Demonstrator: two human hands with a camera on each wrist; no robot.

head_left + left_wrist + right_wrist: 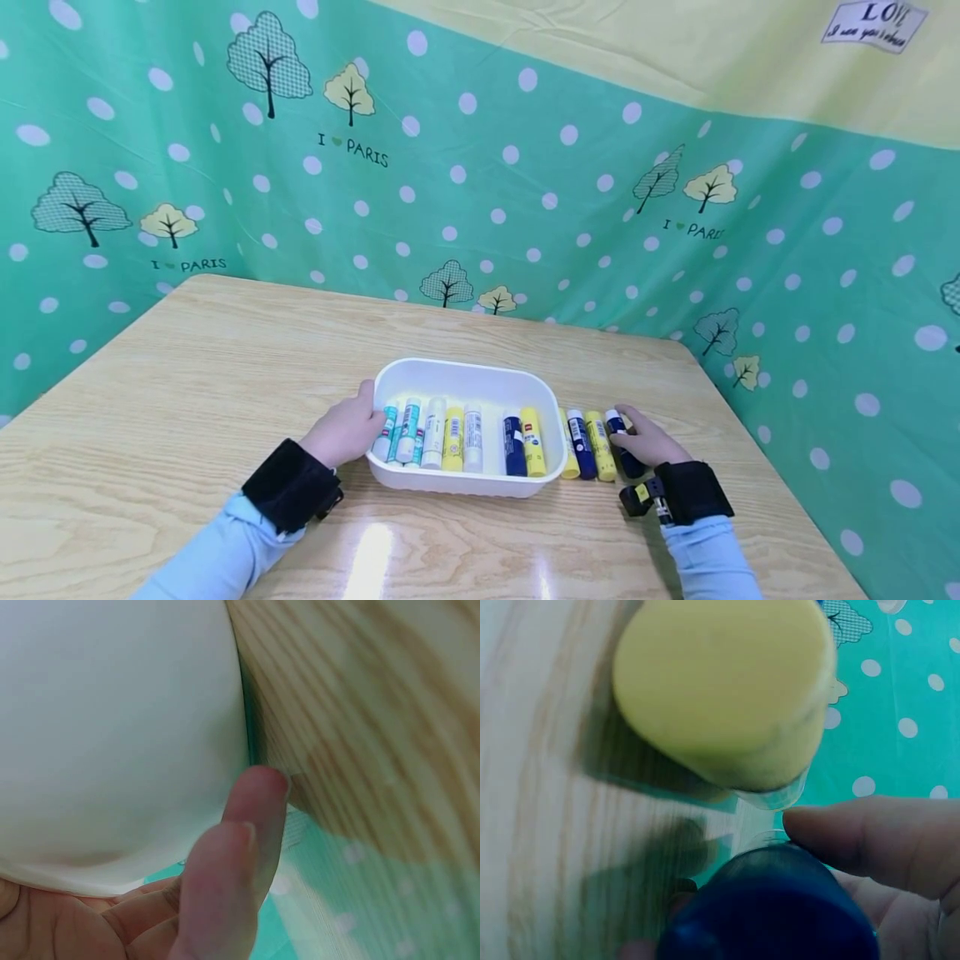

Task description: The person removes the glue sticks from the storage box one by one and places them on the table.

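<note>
At the left end of a white plastic bin (465,379), my left hand (347,429) grips the rim. The left wrist view shows its fingers (221,892) against the bin's outer wall (112,735). My right hand (651,439) pinches a navy glue stick (630,462) with a white end, lying at the right of a short row. Next to it lies a yellow glue stick (602,450), its round end (727,675) large in the right wrist view. Another navy glue stick (582,450) and a partly hidden yellow one (570,467) lie nearer the bin.
Inside the bin lie several glue sticks: teal ones (408,429) at the left, white ones (472,437) and a yellow one (453,442) midway, a navy one (513,446) and a yellow one (532,442) at the right. A green patterned curtain (420,167) hangs behind the wooden table (225,375).
</note>
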